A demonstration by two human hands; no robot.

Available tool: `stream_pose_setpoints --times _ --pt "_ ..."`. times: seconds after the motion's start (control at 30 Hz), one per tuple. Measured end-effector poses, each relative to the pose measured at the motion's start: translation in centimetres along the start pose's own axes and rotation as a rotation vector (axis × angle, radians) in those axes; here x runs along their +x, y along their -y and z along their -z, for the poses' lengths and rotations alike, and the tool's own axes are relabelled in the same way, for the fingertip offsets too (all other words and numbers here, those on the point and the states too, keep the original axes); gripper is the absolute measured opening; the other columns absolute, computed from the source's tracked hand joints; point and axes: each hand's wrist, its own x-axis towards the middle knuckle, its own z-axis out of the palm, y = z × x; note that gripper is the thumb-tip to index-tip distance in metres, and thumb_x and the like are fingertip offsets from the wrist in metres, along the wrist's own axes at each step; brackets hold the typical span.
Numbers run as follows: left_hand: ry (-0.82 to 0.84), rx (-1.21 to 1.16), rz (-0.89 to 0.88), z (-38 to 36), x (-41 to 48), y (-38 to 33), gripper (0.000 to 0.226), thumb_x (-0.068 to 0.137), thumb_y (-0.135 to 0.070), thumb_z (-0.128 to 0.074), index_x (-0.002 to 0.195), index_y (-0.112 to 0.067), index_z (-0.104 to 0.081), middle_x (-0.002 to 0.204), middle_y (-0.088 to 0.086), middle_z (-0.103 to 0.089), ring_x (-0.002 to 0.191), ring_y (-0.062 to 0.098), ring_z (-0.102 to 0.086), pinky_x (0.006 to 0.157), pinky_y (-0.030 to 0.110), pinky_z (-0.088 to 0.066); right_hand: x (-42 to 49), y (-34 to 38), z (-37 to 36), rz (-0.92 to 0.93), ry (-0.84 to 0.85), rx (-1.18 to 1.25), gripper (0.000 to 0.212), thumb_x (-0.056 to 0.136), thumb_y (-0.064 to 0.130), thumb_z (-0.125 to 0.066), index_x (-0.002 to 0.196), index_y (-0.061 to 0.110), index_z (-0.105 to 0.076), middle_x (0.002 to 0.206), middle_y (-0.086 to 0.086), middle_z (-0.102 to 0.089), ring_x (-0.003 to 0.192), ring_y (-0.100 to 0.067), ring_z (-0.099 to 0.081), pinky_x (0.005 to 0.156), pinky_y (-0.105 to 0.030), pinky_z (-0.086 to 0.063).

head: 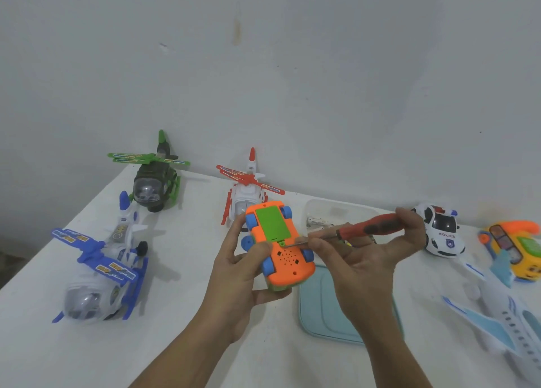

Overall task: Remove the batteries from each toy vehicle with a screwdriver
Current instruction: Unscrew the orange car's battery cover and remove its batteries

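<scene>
1. While the orange toy car [279, 247] is turned underside-up above the white table [175, 343], it is gripped by the left hand [240, 273], with the thumb laid across its near side and the fingers curled beneath it.
2. A green battery cover [272, 222] is seen closed on the car's underside, with a speaker grille of small holes nearer the camera.
3. The screwdriver [377, 225] is held by the right hand [366, 258]: its red and black handle is clasped between thumb and fingers, and the metal shaft is steadied by a fingertip.
4. The tip of the shaft is placed at the small tab on the near edge of the green cover.
5. A clear container [339, 212] is set behind the right hand, and batteries [317, 221] are visible inside it.
6. A teal lid [325, 308] is laid flat on the table below the right hand.
7. Three toy helicopters are stood on the left and at the back: a green helicopter [152, 182], a blue helicopter [102, 270] and a red and white helicopter [248, 188] just behind the car.
8. On the right, a police car [442, 231], an orange and yellow toy [515, 247] and a white airplane [503, 320] are placed.
</scene>
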Motion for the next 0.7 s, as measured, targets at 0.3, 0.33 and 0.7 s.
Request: stream_pose_setpoints --times 0.3,0.33,0.7 --pt "0.018 -0.014 0.077 -0.6 0.2 0.0 0.029 0.091 -0.031 -0.063 0.106 -0.054 -0.056 0.108 0.003 -0.07 0.084 0.031 -0.075 0.062 0.05 -0.06 -1.0 -1.6 0.7 0.021 0.009 -0.063 0.076 0.072 0.024 -0.085 0.122 0.002 -0.032 0.092 -0.03 -0.064 0.075 -0.028 -0.074 0.078 -0.031 -0.059" --pt "0.012 -0.007 0.076 -0.8 0.3 0.0 0.026 0.092 -0.032 -0.062 0.105 -0.054 -0.055 0.106 0.003 -0.07 0.08 0.03 -0.076 0.061 0.05 -0.06 -1.1 -1.6 0.6 0.008 0.022 -0.047 0.082 0.073 0.032 -0.085 0.125 -0.006 -0.034 0.098 -0.031 -0.064 0.079 -0.029 -0.074 0.08 -0.034 -0.059" --pt "-0.003 0.118 0.052 -1.0 1.0 0.1 0.031 0.092 -0.039 -0.06 0.114 -0.056 -0.046 0.108 -0.001 -0.068 0.082 0.028 -0.076 0.063 0.049 -0.061 -1.5 0.4 -0.8 0.179 -0.113 -0.093 0.079 0.065 -0.026 -0.065 0.109 0.02 -0.018 0.101 0.028 -0.067 0.063 -0.019 -0.072 0.07 -0.032 -0.061"
